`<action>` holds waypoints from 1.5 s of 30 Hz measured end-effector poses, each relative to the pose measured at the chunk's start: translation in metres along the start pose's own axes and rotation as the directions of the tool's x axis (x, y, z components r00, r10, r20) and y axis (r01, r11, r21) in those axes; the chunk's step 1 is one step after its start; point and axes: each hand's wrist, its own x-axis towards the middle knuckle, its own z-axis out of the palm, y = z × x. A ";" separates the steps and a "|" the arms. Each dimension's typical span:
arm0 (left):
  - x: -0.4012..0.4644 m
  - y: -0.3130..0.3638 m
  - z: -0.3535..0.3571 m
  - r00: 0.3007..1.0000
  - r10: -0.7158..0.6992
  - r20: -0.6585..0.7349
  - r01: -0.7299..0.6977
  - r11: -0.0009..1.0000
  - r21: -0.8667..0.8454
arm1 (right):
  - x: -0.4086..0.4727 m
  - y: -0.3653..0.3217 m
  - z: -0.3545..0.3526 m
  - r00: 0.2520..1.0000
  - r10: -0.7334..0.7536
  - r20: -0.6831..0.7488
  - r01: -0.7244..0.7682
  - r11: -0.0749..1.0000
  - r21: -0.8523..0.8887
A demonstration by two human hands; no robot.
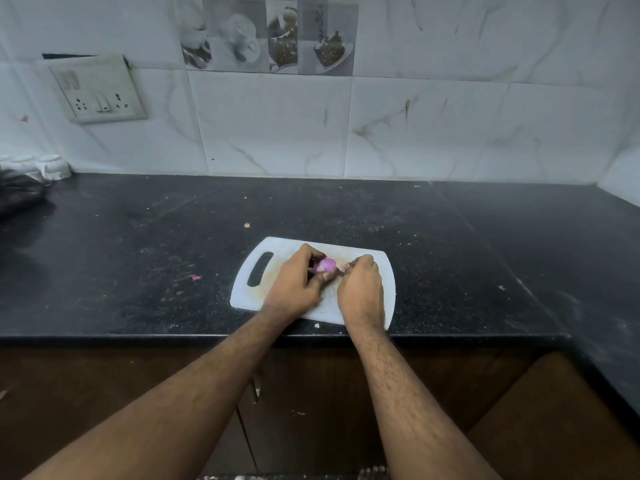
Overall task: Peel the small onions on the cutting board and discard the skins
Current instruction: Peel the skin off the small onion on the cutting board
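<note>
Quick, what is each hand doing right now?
Left hand: fingers curled round a small purple onion, holding it over the cutting board.
Right hand: fingers curled, pinching a pale bit of skin beside the onion.

Purple-pink onion [325, 265], white cutting board [382, 271] with brownish staining, black speckled table [138, 244], white tiles [277, 126] with grey-brown marble veining, grey printed cup-pattern tiles [266, 32], off-white socket plate [98, 90], dark brown cabinet [104, 382]

A small purple onion [325, 265], glossy and mostly bare of skin, sits between my two hands over the middle of my white cutting board [382, 271], low centre of frame.
</note>
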 end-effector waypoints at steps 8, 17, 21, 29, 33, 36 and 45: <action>0.001 0.003 0.000 0.989 0.126 0.077 -0.134 0.984 0.115 | 0.002 0.004 -0.006 0.996 -0.087 -0.013 0.088 0.969 0.231; 0.001 0.003 0.001 0.993 0.054 0.106 -0.063 0.994 0.087 | 0.001 0.009 -0.002 0.992 -0.128 0.002 0.124 0.963 0.239; 0.001 0.000 0.002 0.994 0.057 0.091 -0.065 0.994 0.085 | 0.000 0.008 -0.003 0.994 -0.110 -0.008 0.110 0.975 0.196; 0.001 0.003 -0.001 0.999 -0.036 0.009 0.036 0.999 0.006 | 0.004 0.008 -0.002 0.996 0.029 -0.082 -0.019 0.993 0.120; 0.000 0.005 -0.002 0.994 -0.111 -0.005 0.110 0.991 -0.075 | 0.003 0.009 -0.002 0.995 -0.076 -0.065 0.087 0.980 0.180; 0.000 0.006 -0.003 0.998 -0.069 0.004 0.069 0.991 -0.116 | 0.000 0.007 -0.004 0.985 -0.154 -0.073 0.167 0.958 0.235; 0.003 0.002 -0.004 0.997 -0.079 -0.005 0.079 0.996 -0.033 | 0.001 0.013 -0.011 0.979 -0.203 -0.002 0.192 0.919 0.345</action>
